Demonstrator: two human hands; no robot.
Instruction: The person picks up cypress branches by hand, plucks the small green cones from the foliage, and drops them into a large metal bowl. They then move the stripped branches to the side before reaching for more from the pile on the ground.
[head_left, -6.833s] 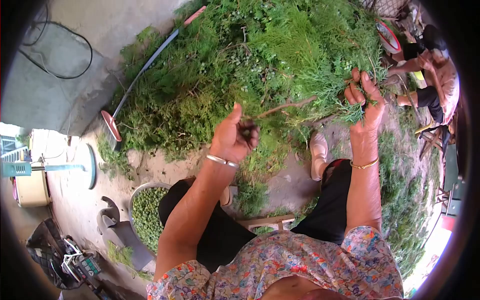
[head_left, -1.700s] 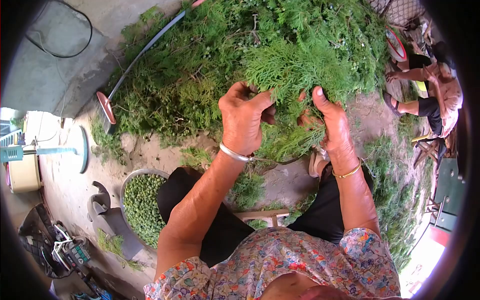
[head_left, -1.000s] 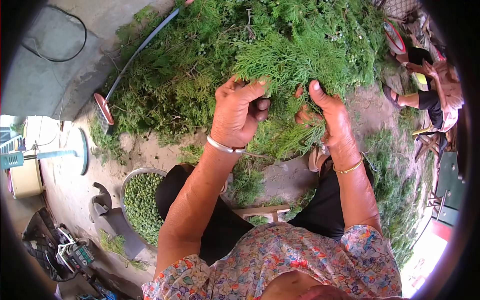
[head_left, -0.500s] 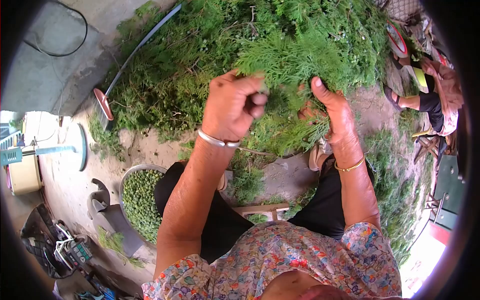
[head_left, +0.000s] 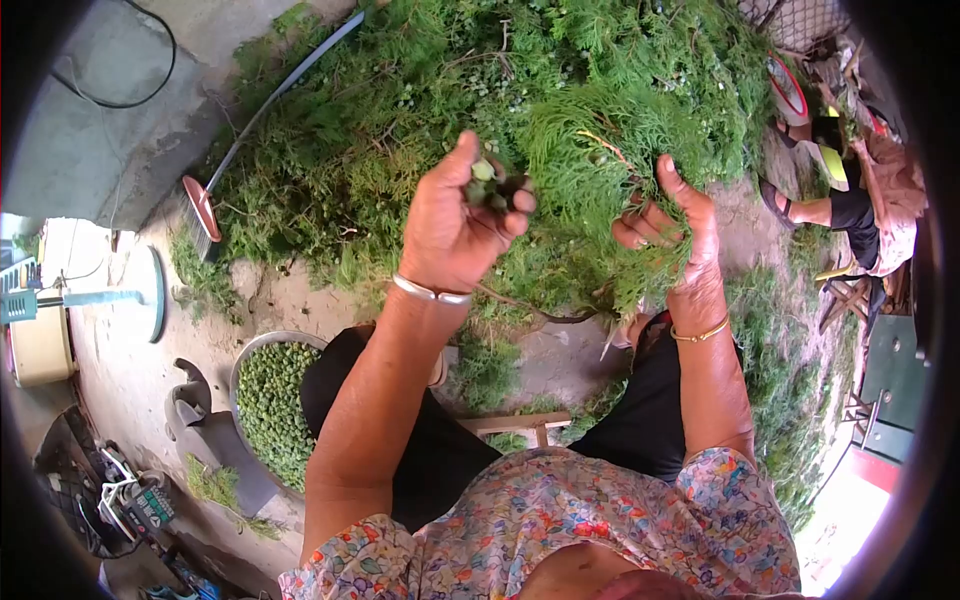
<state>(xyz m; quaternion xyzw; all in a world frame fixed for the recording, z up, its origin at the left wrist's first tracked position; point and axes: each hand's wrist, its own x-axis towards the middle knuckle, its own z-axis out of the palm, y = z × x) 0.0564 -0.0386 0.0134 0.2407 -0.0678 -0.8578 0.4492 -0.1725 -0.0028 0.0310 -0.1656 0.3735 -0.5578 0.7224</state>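
Now the left hand (head_left: 445, 225) has its fingers curled around green berries (head_left: 483, 171) while the right hand (head_left: 678, 222) grips a leafy branch (head_left: 575, 160) near the front edge of the greenery pile (head_left: 320, 165).

Yard-like space, apparently domestic, with greenery (head_left: 330, 170) heaped beyond both hands and strewn over dusty ground right of the right hand (head_left: 678, 225). Left of the left hand (head_left: 450, 235), a household broom (head_left: 201, 212) lies along the heap's edge; farther left are a grey wall (head_left: 110, 150) and a round-based stand (head_left: 150, 293) on a pale floor (head_left: 112, 350). Nearer the body than the left hand, a wide basin (head_left: 235, 385) contains green berries (head_left: 275, 410). Well right of the right hand sits another person (head_left: 890, 185); wire mesh (head_left: 795, 25) shows beyond. Household or small rural workplace: not certain.
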